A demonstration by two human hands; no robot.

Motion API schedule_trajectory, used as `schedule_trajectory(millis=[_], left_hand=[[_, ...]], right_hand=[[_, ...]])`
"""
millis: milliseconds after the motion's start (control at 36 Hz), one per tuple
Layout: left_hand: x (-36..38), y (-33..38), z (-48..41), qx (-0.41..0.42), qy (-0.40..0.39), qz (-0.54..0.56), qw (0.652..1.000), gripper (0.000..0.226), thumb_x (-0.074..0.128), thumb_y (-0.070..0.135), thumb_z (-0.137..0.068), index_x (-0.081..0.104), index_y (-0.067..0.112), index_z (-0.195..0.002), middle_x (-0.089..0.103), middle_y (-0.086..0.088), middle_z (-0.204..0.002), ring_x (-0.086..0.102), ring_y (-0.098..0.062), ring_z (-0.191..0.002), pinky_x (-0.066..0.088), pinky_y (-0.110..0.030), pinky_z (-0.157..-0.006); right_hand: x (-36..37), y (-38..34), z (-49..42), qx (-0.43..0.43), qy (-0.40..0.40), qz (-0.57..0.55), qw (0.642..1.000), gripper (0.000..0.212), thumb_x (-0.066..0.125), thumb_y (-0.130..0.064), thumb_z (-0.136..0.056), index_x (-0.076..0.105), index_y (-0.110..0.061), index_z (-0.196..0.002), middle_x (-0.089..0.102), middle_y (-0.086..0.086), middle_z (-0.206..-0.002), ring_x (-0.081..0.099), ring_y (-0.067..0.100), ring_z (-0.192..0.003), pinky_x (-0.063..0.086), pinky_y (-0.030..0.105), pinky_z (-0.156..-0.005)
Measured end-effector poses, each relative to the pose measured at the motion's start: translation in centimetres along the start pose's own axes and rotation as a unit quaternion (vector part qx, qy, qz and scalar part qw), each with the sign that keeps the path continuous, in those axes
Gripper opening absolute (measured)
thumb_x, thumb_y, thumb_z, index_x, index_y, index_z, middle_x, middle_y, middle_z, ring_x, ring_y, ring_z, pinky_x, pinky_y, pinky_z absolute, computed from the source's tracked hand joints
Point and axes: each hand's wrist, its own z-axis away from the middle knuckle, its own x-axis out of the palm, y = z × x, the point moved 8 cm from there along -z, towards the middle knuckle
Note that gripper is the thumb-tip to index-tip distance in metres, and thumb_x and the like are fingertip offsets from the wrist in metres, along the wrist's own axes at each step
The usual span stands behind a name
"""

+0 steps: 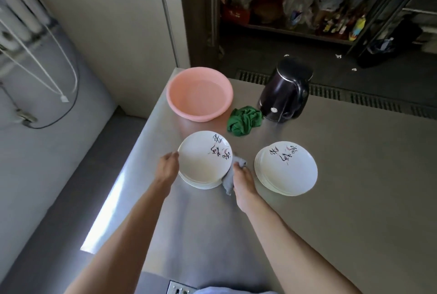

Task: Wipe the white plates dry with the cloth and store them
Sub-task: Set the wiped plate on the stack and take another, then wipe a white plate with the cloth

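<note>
A brushed steel table (331, 175) fills most of the view, smooth and dull grey, with a bright band of glare along its left edge. Left of it stands a pale wall (59, 128) hung with white pipes and a black cable. Beyond the far edge lie a dark floor with a slotted drain grate (369, 97) and a metal shelf (307, 31) crowded with bags and bottles.

A round pink plastic basin (199, 94) sits at the table's far left corner, close to both edges. To its right stands a glossy dark kettle (283, 95) with a handle, near the far edge.

Two stacks of round, glazed white plates with black brush lettering sit mid-table: the right stack (286, 168) stands alone with bare steel all round it, and the left stack (201, 179) sits near the left edge. A narrow gap of steel lies between them.

A crumpled green cloth (244, 120) lies between basin and kettle, touching the kettle's base.

The left hand (168, 166) grips the left rim of the top plate (203, 156) of the left stack, fingers curled over the edge. The right hand (243, 180) holds a soft grey cloth (228, 180) bunched in curled fingers against that plate's right rim. Whether the plate rests on the stack or is lifted, I cannot tell
</note>
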Motion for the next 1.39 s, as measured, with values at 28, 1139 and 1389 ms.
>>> schedule_trajectory(millis=[28,1139,1389], left_hand=[[-0.1,-0.2,-0.3,-0.008,0.003,0.013,1.000,0.034,0.043,0.031,-0.105,0.056,0.019,-0.076,0.053,-0.001,-0.080,0.049,-0.023,-0.080,0.040,-0.036,-0.077],[6.1,-3.3,7.9,0.002,-0.155,0.147,0.977,0.035,0.040,0.030,-0.112,0.058,0.050,-0.135,0.061,0.007,-0.139,0.068,-0.024,-0.111,0.061,-0.035,-0.061],[13.0,-6.2,14.8,-0.033,-0.282,0.070,0.956,0.038,0.035,0.026,-0.113,0.055,0.037,-0.143,0.073,-0.004,-0.125,0.071,-0.028,-0.112,0.063,-0.046,-0.073]], right_hand=[[0.3,0.1,0.0,-0.004,0.003,0.007,1.000,0.017,0.044,-0.028,-0.105,0.060,-0.021,-0.104,0.067,0.005,-0.111,0.063,0.024,-0.105,0.049,0.038,-0.098],[-5.1,-2.5,7.0,-0.311,-0.017,0.220,0.925,0.047,0.038,-0.028,-0.107,0.035,-0.029,-0.154,0.026,-0.030,-0.156,0.015,-0.016,-0.143,0.015,0.013,-0.119],[-8.3,7.2,6.8,-0.290,-0.029,0.600,0.745,0.065,0.035,-0.041,-0.106,0.009,-0.017,-0.160,-0.013,0.004,-0.165,-0.016,0.021,-0.153,-0.025,0.021,-0.112]])
